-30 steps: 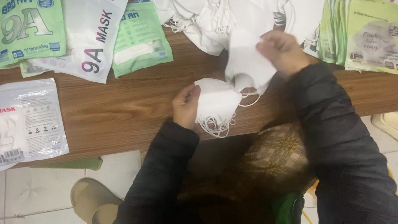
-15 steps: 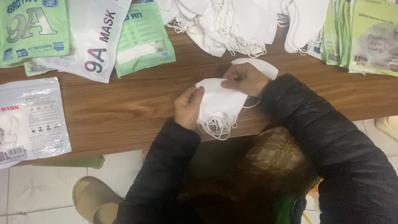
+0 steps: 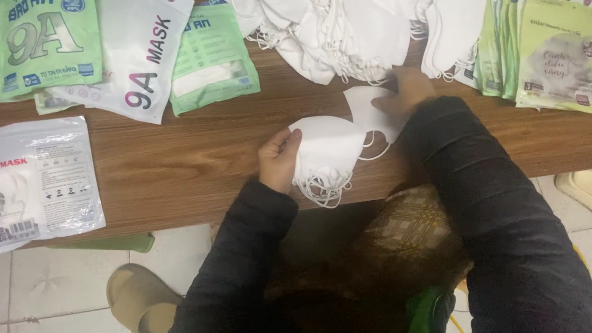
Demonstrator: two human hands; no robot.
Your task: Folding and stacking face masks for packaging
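My left hand [image 3: 280, 159] grips the left edge of a small stack of folded white masks [image 3: 330, 149] near the front edge of the wooden table [image 3: 183, 165]; their ear loops hang over that edge. My right hand [image 3: 407, 91] rests on a single white mask [image 3: 370, 108] just right of the stack, pressing it to the table. A big loose heap of white masks [image 3: 359, 8] lies further back, just beyond my right hand.
Green and white mask pouches [image 3: 93, 48] lie at the back left, one white pouch [image 3: 31, 184] at the left end. A fan of green pouches [image 3: 560, 51] sits at the right. Beige slippers [image 3: 139, 302] rest on the tiled floor.
My right hand took a mask from the heap, brought it to the stack, then moved right and back again onto another single mask. My left hand stayed on the stack.
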